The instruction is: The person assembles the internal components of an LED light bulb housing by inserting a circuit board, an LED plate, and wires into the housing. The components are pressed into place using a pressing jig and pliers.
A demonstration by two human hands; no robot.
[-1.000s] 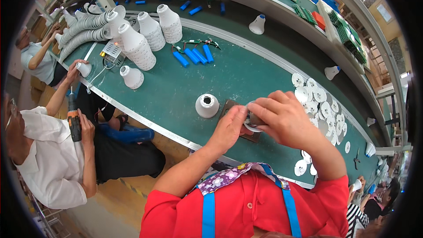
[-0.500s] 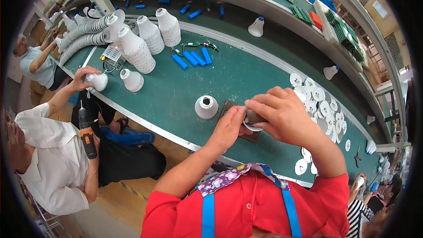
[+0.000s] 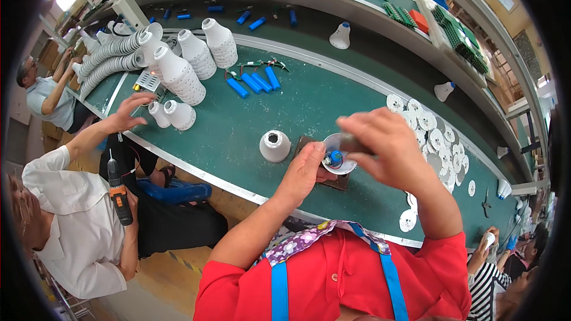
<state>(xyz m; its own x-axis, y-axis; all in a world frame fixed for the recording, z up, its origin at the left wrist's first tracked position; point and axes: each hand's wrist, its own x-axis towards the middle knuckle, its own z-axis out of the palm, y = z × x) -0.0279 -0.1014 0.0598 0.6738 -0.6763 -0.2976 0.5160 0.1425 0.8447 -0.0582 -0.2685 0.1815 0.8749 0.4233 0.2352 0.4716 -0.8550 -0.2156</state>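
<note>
My left hand (image 3: 302, 172) holds a white lamp housing (image 3: 345, 168) by its side, its open mouth turned up. Inside that cup sit a blue cylindrical battery (image 3: 334, 157) and thin wires. Over the mouth, my right hand (image 3: 389, 145) is smeared by motion. Between its thumb and fingers is a grey piece (image 3: 355, 144), too blurred to name. Under the housing lies a dark brown block (image 3: 304, 142), partly hidden by my hands. Just left of it, another white housing (image 3: 275, 146) stands on the green bench with its narrow, holed end up.
White round discs (image 3: 437, 139) lie heaped at right, with pliers (image 3: 486, 202) beyond. Blue batteries with wires (image 3: 253, 83) and stacked white housings (image 3: 178, 77) stand at left. A conveyor (image 3: 380, 50) runs behind. A co-worker's hand (image 3: 128, 113) reaches over the bench near two small housings (image 3: 178, 115).
My right hand has lifted off the housing's mouth, uncovering the battery inside. The co-worker at left has set a small housing down beside another and let go.
</note>
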